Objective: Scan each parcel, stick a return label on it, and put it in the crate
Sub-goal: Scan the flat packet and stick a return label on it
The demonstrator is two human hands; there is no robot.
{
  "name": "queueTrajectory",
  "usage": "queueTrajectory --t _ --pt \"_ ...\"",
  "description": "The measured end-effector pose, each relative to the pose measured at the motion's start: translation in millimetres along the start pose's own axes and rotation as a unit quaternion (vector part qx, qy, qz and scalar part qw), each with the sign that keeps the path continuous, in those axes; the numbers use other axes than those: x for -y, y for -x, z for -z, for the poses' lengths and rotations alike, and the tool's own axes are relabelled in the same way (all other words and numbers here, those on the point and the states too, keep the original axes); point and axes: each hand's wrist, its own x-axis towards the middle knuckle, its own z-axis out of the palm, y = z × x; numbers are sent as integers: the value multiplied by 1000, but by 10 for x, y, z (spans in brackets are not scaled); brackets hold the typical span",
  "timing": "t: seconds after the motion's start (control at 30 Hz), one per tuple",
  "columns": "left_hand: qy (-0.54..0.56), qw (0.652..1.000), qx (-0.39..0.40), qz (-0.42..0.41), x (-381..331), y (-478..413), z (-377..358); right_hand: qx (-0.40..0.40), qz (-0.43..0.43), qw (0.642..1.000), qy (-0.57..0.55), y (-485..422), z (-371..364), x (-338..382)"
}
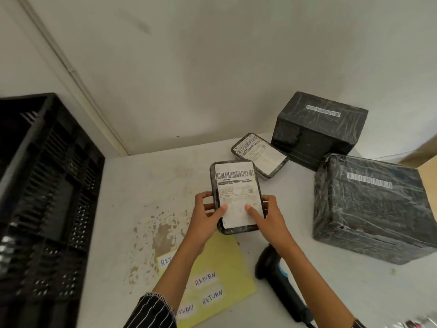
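Together both hands, left [207,210] and right [266,215], grip the small parcel [236,197], thumbs on its label.

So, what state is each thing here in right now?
held parcel: gripped by left hand and right hand, barcode up
flat parcel: lying on table, barcode up
far box: on table, untouched
near box: on table, untouched
scanner: lying unheld
label sheet: flat, holds RETURN labels
crate: contents not visible
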Motion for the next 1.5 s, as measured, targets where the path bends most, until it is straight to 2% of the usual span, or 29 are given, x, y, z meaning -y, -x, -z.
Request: queueTrajectory --t 0.13,0.27,0.33,0.5,0.6,0.73,0.8,0.9,1.03,1.27,1.5 --pt "17 1000 -8 0 52 153 227 -4 17 1000 23 271 -61 -9" --pt "40 999 -11 11 196 259 394 -93 48 984 147 679 -9 -267" --pt "51 998 -19 22 284 294 440 -117 34 969 213 880 16 -466" --pt "68 997 -22 41 481 336 501 -95 -75 945 304 1101 -57 -968" --pt "68 996 -22 47 551 343 522 -88 -78 925 361 1089 -97 -1084" --pt "79 996 -21 46 574 342 554 -79 -84 916 385 1032 -90 -1055" --pt "84 995 -25 43 577 333 575 -76 -92 935 334 1032 -86 -978" --pt "95 994 -34 35 571 300 618 -96 -79 982 145 1092 -116 -695" --pt "107 993 -38 24 510 255 662 -60 -57 996 -33 1206 -249 -157" --pt "119 991 -55 -4 335 179 703 47 0 988 -146 1410 -515 560" --pt "118 991 -60 -27 235 125 749 55 45 979 -189 1455 -673 921"
